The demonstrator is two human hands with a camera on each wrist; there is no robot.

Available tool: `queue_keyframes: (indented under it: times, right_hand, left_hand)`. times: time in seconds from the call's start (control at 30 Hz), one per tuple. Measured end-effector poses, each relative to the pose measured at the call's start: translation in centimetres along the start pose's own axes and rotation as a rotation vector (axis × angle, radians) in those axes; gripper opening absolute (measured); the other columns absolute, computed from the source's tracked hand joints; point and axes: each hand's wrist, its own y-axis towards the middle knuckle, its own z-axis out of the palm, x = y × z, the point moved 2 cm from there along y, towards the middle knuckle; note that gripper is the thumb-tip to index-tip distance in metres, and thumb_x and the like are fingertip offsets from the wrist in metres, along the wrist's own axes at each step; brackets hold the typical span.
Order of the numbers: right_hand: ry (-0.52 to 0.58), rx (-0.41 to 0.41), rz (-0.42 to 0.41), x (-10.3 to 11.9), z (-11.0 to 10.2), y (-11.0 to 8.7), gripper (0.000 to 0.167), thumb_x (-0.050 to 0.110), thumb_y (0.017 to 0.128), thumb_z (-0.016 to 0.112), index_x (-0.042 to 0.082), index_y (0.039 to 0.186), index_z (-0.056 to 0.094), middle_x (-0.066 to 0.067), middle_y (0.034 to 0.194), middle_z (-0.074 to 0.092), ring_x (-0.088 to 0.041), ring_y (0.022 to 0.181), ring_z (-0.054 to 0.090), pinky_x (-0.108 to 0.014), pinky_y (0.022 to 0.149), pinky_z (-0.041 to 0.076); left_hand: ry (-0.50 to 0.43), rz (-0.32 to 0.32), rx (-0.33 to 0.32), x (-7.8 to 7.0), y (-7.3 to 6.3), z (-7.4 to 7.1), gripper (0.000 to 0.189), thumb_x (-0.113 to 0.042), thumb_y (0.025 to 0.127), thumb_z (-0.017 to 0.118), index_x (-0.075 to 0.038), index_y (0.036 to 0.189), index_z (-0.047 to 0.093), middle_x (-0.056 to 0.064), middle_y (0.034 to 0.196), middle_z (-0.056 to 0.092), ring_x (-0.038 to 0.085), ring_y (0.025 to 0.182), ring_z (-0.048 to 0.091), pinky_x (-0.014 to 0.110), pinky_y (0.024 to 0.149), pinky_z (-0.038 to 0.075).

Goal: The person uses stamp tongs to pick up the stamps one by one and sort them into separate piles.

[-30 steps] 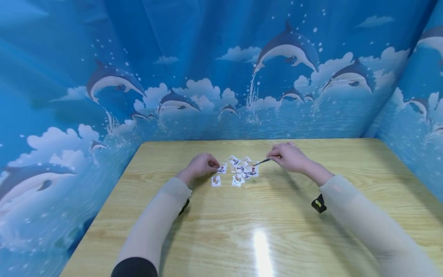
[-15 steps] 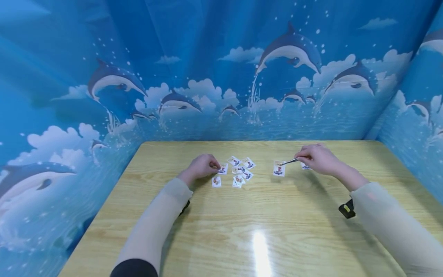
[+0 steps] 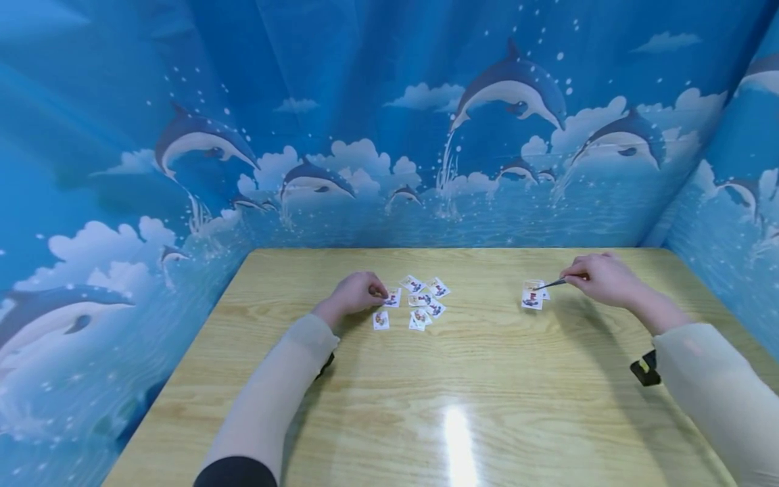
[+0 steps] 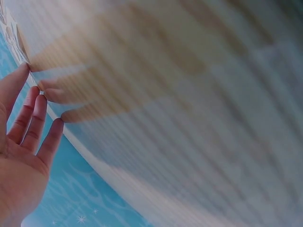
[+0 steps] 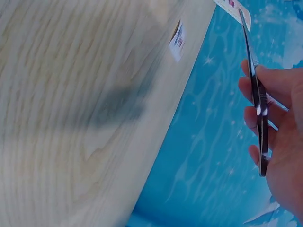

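Note:
My right hand (image 3: 601,279) pinches a pair of tweezers (image 5: 257,94) between thumb and fingers. Their tips grip a small white stamp (image 5: 235,10) with a coloured picture and toothed edges, held above the table in the right wrist view. Beneath it, another stamp (image 5: 178,43) lies on the wood. In the head view the held stamp (image 3: 531,302) overlaps that one. My left hand (image 3: 354,293) rests at the table, its fingertips at the edge of a stamp (image 3: 392,297). From the left wrist, those fingers (image 4: 32,132) look relaxed and fairly straight.
Several more stamps, some overlapping, lie in a loose group (image 3: 420,299) right of my left hand. A single stamp (image 3: 380,320) lies just in front of that hand. A dolphin-printed blue curtain (image 3: 389,135) hangs behind the wooden table (image 3: 377,406).
My right hand has moved right with the tweezers, lifting a stamp out of the group and carrying it over to the separate stamp. The left hand has stayed in place.

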Motion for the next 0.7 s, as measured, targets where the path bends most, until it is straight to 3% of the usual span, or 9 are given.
queue_keyframes:
  times: [0.2,0.7]
  right_hand:
    - [-0.024,0.044,0.030,-1.4,0.5,-0.2,0.021,0.010,0.094,0.061,-0.003,0.107,0.072,-0.002,0.087,0.065,-0.017,0.070,0.058,-0.062,0.083,0.033]
    - [-0.075,0.083,0.009,-2.1,2.1,0.8,0.018,0.009,0.092,0.065,0.000,0.105,0.073,0.000,0.085,0.063,-0.028,0.079,0.062,-0.069,0.089,0.029]
  left_hand:
    - [0.005,0.000,0.000,-0.1,-0.2,-0.1,0.009,-0.017,0.089,0.073,-0.017,0.098,0.075,-0.002,0.100,0.063,0.016,0.095,0.059,0.035,0.087,0.048]
    - [-0.022,-0.025,0.000,-0.2,-0.2,-0.1,0.008,-0.017,0.088,0.074,-0.019,0.096,0.075,-0.003,0.100,0.063,0.016,0.095,0.059,0.035,0.087,0.048]
